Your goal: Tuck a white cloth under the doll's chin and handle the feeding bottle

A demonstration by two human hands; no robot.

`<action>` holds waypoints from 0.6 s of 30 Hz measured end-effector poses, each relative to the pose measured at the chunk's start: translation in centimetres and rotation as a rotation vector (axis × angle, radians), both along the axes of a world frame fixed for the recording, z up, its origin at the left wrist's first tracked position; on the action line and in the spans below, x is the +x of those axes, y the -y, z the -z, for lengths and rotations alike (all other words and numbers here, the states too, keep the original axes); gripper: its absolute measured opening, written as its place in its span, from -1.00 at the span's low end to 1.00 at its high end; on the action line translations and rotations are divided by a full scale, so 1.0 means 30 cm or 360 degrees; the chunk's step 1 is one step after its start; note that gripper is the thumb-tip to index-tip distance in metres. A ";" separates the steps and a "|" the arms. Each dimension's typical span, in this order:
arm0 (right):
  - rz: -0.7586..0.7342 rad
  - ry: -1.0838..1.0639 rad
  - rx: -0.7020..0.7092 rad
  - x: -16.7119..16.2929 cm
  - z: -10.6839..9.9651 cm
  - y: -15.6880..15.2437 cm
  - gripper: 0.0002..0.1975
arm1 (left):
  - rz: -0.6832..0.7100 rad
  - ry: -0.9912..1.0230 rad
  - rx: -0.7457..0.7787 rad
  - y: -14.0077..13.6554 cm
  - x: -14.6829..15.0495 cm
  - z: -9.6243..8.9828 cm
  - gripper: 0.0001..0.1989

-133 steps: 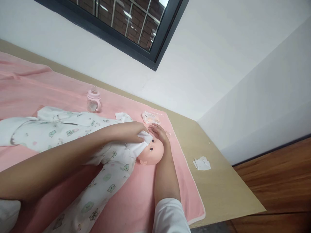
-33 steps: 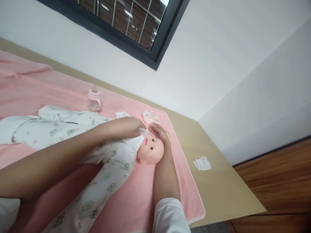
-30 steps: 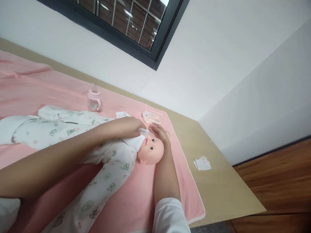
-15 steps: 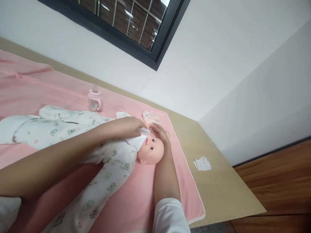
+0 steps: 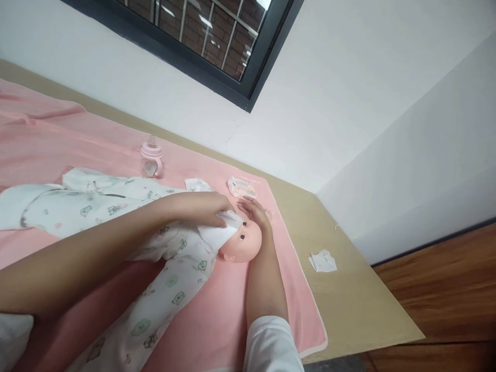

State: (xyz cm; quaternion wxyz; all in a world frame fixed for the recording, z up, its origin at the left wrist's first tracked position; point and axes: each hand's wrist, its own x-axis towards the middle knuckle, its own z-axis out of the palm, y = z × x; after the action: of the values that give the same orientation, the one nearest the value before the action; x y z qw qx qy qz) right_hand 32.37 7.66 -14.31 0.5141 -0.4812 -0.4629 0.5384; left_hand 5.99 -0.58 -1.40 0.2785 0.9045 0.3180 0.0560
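Note:
A baby doll [image 5: 245, 245] lies on its back in a white onesie [image 5: 182, 258] with green animal prints, its bald head towards the right. My left hand [image 5: 205, 207] is closed on a white tissue [image 5: 222, 230], which covers the lower part of the doll's face; both eyes show above it. Around the far side of the head rests my right hand [image 5: 253, 211], its fingers stretched out and nothing held in them. Its forearm runs along the crown of the doll's head.
A pink blanket [image 5: 209, 315] lies under the doll on a wooden table [image 5: 349, 305]. Behind the doll stands a pink-topped baby bottle [image 5: 151, 159]. A small clear packet [image 5: 242, 187] is near my right fingertips. A folded white tissue [image 5: 322, 261] lies at the right. Walls border the table.
My left hand has moved slightly down and the tissue has shifted up over the doll's mouth and nose. The right hand stays in place.

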 end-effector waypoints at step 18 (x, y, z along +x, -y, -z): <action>-0.0090 -0.0061 0.0003 0.027 0.025 -0.019 -0.67 | -0.0117 0.0035 0.0097 -0.028 0.011 0.029 -0.92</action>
State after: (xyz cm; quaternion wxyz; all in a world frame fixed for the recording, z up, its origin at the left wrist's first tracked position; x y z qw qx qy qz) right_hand 33.17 8.23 -15.07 0.5078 -0.4570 -0.4669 0.5615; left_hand 6.32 0.27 -2.28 0.2522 0.8996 0.3460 0.0858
